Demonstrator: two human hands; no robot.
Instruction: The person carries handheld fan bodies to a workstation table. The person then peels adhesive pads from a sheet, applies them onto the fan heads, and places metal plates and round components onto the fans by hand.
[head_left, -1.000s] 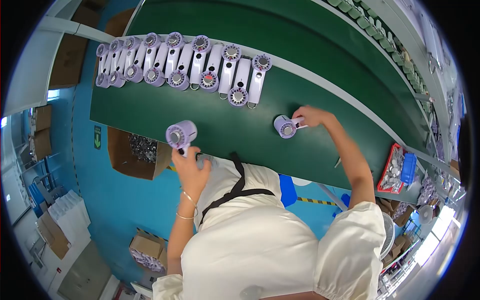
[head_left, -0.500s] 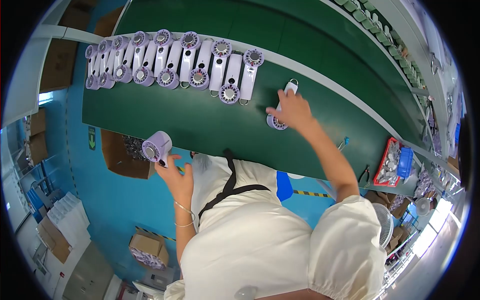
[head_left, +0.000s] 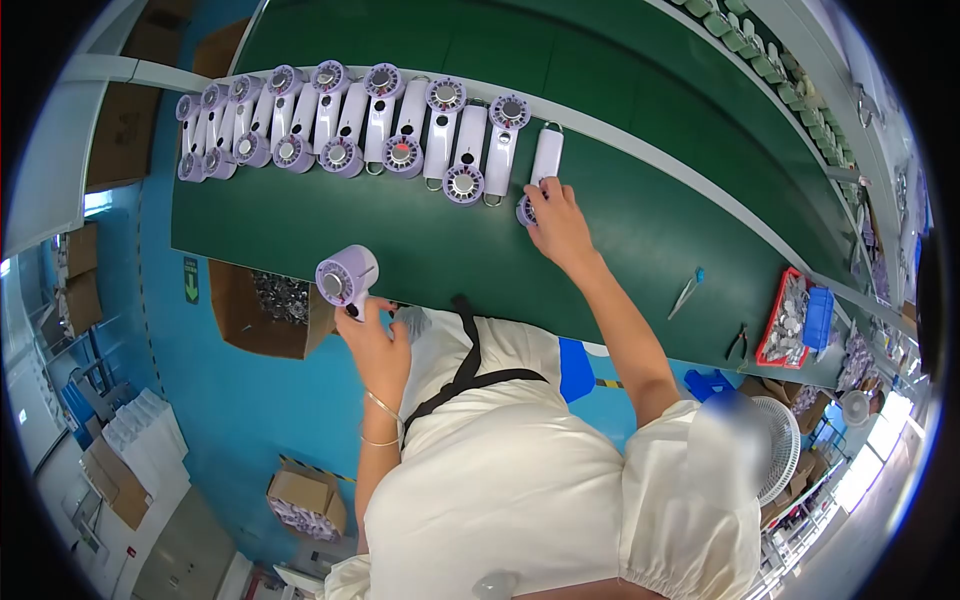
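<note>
My left hand [head_left: 378, 345] is closed around the handle of a lilac handheld fan [head_left: 348, 274], its round head raised near the front edge of the green table [head_left: 420, 235]. Over at the right end of a row of similar fans, my right hand [head_left: 562, 222] grips another handheld fan [head_left: 547, 152] by its round head, with the handle and metal ring pointing toward the back. The fans in the row [head_left: 499, 150] lie side by side, heads alternating front and back. My fingers partly hide the head of the right-hand fan.
Tweezers [head_left: 686, 294] and pliers [head_left: 738, 345] lie to the right, near a red tray [head_left: 770, 345] of small parts and a blue bin [head_left: 818, 318]. A cardboard box [head_left: 240, 320] with metallic pieces stands below the table's left end. A metal rail [head_left: 640, 147] runs behind the fans.
My right hand has moved left and back with its fan, closer to the row. My left hand and its fan have shifted slightly right. The view has moved a little.
</note>
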